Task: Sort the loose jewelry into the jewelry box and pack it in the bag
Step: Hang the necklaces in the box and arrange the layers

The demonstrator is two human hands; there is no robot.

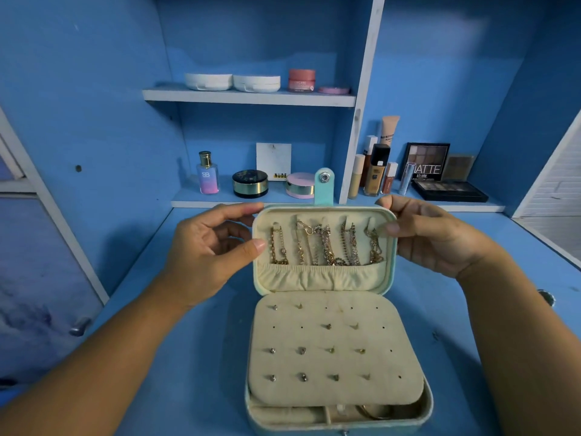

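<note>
A teal jewelry box (pixel 427 404) with cream lining lies open on the blue desk. Its lid (pixel 323 278) stands upright, with several gold and silver chains (pixel 327 243) hanging from hooks above an elastic pocket. A cream earring panel (pixel 377 360) covers the base and carries several studs. Below the panel's front edge a gold ring shape shows in a compartment (pixel 371 412). My left hand (pixel 207 250) pinches the lid's left edge. My right hand (pixel 434 234) grips the lid's upper right corner. The snap tab (pixel 324 185) sticks up above the lid. No bag is in view.
The desk (pixel 188 357) sits inside a blue cabinet. The lower shelf behind the box holds a perfume bottle (pixel 207 173), compacts (pixel 250 184), foundation bottles (pixel 375 171) and eyeshadow palettes (pixel 449 190). The upper shelf (pixel 248 97) holds white cases and a pink jar. Cabinet doors stand open at both sides.
</note>
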